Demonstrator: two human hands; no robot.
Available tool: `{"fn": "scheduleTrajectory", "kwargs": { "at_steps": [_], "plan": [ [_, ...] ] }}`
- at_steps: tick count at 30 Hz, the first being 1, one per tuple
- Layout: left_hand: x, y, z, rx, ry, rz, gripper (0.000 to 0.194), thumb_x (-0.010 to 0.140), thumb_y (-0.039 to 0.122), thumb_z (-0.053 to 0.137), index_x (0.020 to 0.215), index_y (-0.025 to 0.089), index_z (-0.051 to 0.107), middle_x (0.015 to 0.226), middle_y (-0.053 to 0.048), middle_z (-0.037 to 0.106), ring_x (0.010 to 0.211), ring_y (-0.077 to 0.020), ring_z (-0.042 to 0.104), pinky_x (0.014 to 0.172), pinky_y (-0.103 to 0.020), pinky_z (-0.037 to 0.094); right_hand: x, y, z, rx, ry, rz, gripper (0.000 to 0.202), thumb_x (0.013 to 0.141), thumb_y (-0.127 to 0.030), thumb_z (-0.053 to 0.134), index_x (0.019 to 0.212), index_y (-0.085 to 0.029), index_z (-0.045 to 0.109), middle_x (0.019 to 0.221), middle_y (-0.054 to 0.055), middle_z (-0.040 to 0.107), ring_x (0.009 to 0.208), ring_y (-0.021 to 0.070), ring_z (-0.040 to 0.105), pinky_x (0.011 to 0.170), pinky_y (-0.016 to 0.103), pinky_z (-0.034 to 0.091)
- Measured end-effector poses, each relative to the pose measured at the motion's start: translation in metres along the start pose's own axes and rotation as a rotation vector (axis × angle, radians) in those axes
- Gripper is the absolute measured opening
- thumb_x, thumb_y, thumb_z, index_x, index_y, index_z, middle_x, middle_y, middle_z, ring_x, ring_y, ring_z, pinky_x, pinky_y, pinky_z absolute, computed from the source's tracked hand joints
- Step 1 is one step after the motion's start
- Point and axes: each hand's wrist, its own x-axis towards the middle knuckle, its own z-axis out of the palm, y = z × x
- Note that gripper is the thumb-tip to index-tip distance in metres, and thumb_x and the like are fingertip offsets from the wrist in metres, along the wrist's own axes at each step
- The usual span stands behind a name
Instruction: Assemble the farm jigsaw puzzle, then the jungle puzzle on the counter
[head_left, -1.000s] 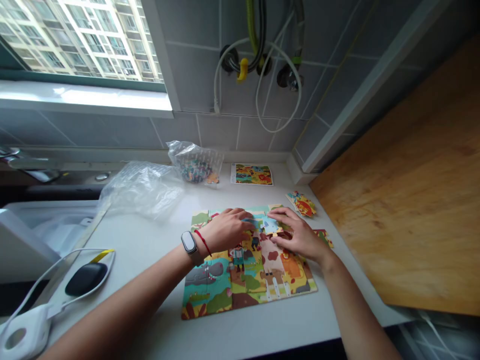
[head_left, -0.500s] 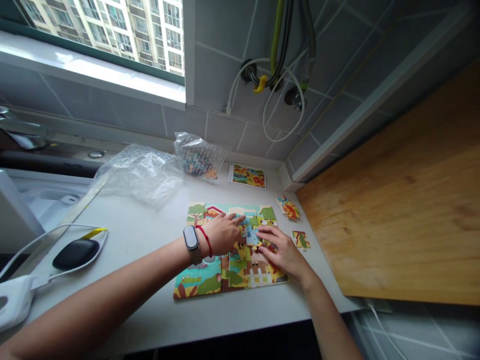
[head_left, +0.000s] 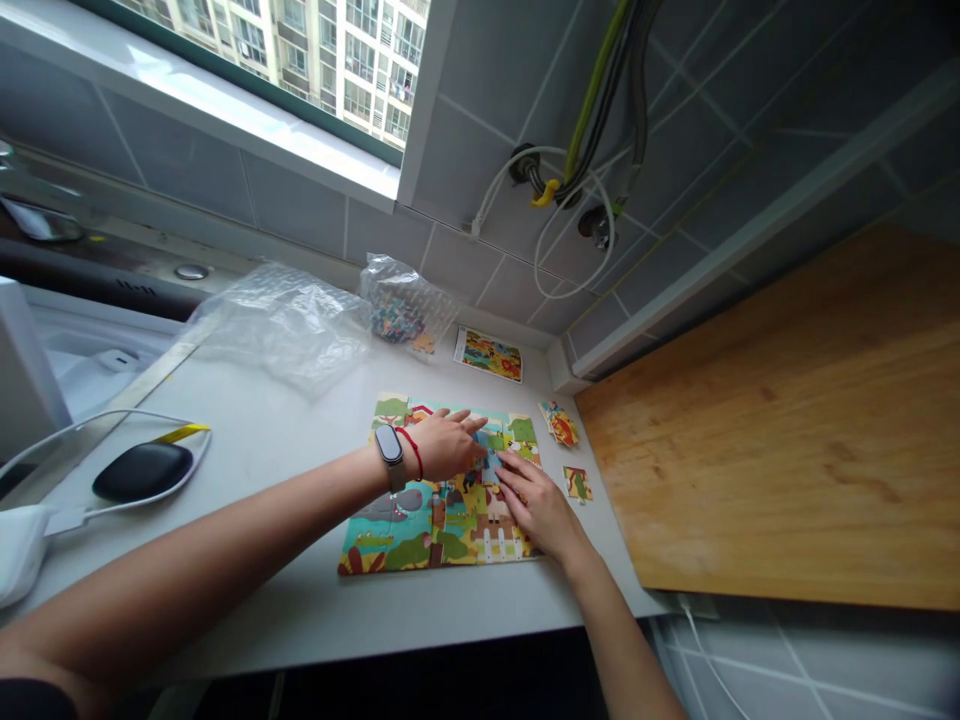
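A picture puzzle (head_left: 405, 550) with animals, trees and a white fence lies on the white counter. My left hand (head_left: 444, 445) rests on its upper middle, fingers stretched and apart, palm down; a watch (head_left: 389, 443) and a red cord bracelet (head_left: 412, 452) are on that wrist. From the right, my right hand (head_left: 541, 508) lies with extended fingers over the puzzle, its tips touching a light blue puzzle piece (head_left: 491, 468) near the middle. Both hands hide part of the picture. Right of the puzzle are a single loose piece (head_left: 577, 484) and a small pile of pieces (head_left: 559, 424).
Behind the puzzle lie a reference picture card (head_left: 489, 355), a clear bag of pieces (head_left: 401, 315) and a crumpled plastic bag (head_left: 289, 325). A black device (head_left: 142, 472) with a white cable sits at left. A wooden panel (head_left: 772, 430) borders the counter's right side.
The view has shifted and tilted slightly. My right hand's fingers have drawn closer together on the light blue piece. My left hand stays spread on the puzzle.
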Motion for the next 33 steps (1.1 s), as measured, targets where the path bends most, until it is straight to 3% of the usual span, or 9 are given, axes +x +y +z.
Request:
{"fn": "scheduleTrajectory", "kwargs": {
  "at_steps": [7, 11, 20, 25, 28, 33],
  "plan": [
    [0.003, -0.002, 0.004, 0.019, 0.0, 0.041, 0.011, 0.095, 0.027, 0.07, 0.103, 0.026, 0.078, 0.125, -0.009, 0.073, 0.114, -0.0295, 0.066, 0.087, -0.038, 0.052, 0.007, -0.003, 0.0, -0.056, -0.001, -0.021, 0.04, 0.099, -0.013, 0.055, 0.133, -0.024, 0.074, 0.143, 0.012, 0.068, 0.137, 0.0324, 0.061, 0.116, 0.057, 0.054],
    [0.004, -0.002, 0.004, 0.039, -0.012, 0.037, 0.013, 0.097, 0.028, 0.067, 0.104, 0.026, 0.078, 0.125, -0.009, 0.072, 0.113, -0.0295, 0.065, 0.085, -0.037, 0.051, 0.011, -0.006, -0.004, -0.085, -0.025, -0.021, 0.034, 0.098, -0.017, 0.06, 0.127, -0.022, 0.077, 0.14, 0.013, 0.069, 0.137, 0.0343, 0.061, 0.116, 0.058, 0.053],
    [0.005, -0.007, 0.009, -0.024, 0.031, 0.023, 0.011, 0.095, 0.027, 0.071, 0.1, 0.026, 0.08, 0.125, -0.009, 0.072, 0.11, -0.0288, 0.065, 0.087, -0.038, 0.05, 0.007, -0.006, 0.0, -0.079, -0.022, -0.01, 0.036, 0.101, -0.022, 0.059, 0.134, -0.024, 0.073, 0.148, 0.011, 0.064, 0.142, 0.0342, 0.056, 0.117, 0.059, 0.051],
    [0.007, -0.009, 0.011, 0.057, -0.003, 0.04, 0.018, 0.098, 0.032, 0.067, 0.11, 0.029, 0.079, 0.135, -0.008, 0.069, 0.112, -0.0285, 0.063, 0.087, -0.037, 0.049, -0.002, 0.002, -0.009, -0.047, 0.182, 0.069, 0.037, 0.103, -0.021, 0.053, 0.133, -0.027, 0.073, 0.139, 0.011, 0.069, 0.133, 0.0305, 0.062, 0.113, 0.056, 0.054],
    [0.009, -0.01, 0.013, 0.101, -0.029, 0.06, 0.022, 0.1, 0.033, 0.063, 0.117, 0.031, 0.077, 0.139, -0.007, 0.067, 0.114, -0.0282, 0.061, 0.089, -0.037, 0.048, -0.017, 0.013, -0.016, -0.06, 0.333, 0.147, 0.031, 0.105, -0.026, 0.053, 0.125, -0.026, 0.077, 0.129, 0.012, 0.072, 0.122, 0.0285, 0.067, 0.106, 0.051, 0.058],
    [0.009, -0.01, 0.013, 0.125, -0.024, 0.072, 0.023, 0.102, 0.036, 0.062, 0.12, 0.032, 0.076, 0.145, -0.006, 0.063, 0.117, -0.0271, 0.059, 0.094, -0.037, 0.047, -0.046, 0.04, -0.02, -0.078, 0.477, 0.242, 0.026, 0.104, -0.032, 0.057, 0.113, -0.022, 0.08, 0.117, 0.012, 0.075, 0.112, 0.0277, 0.069, 0.098, 0.046, 0.06]
  ]
}}
